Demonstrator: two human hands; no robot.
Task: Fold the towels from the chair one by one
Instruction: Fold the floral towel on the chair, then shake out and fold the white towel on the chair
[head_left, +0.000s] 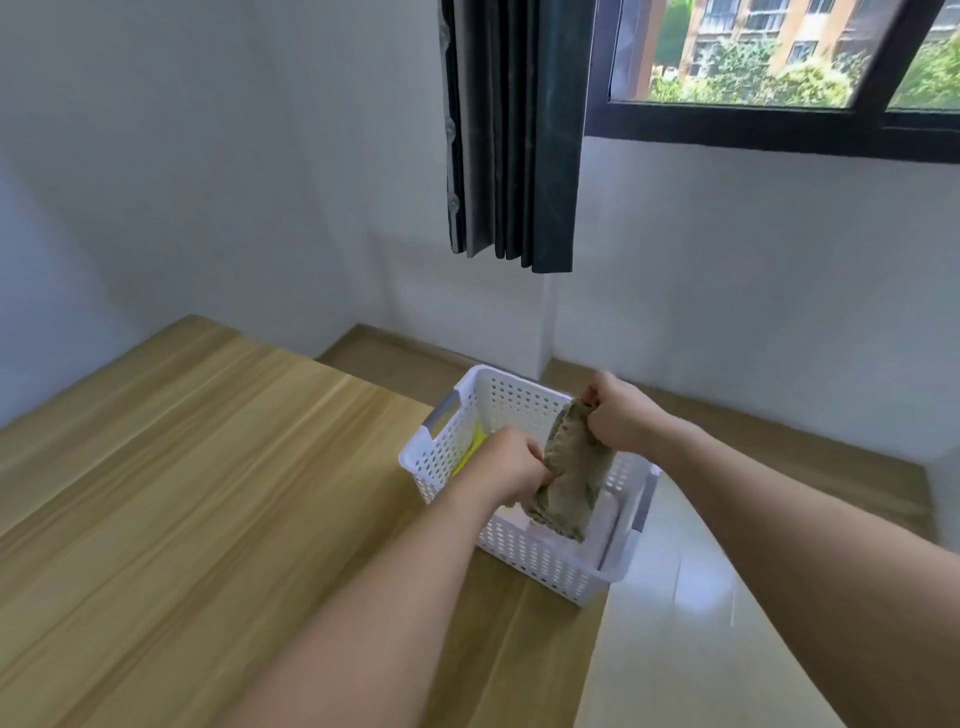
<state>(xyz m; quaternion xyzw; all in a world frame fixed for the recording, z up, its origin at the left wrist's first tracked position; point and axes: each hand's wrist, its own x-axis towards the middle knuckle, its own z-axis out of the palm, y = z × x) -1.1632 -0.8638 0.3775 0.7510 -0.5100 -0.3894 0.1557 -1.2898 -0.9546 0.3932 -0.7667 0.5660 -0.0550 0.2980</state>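
1. Holding towel (571, 467): olive, bunched, hanging over the basket (524, 556), lower end dipping inside.
2. Looks soft, limp and light; it'll sag wherever unsupported. Best taken at two corners so it hangs flat.
3. Right hand (621, 415) clenched on the top end; left hand (511, 465) pinching mid-length.
4. Basket sits at the table (208, 493) edge, something yellow (470, 449) inside. No chair in view.

White perforated basket (519, 551) on wooden table (182, 493); dark curtain (514, 135); window (779, 78)
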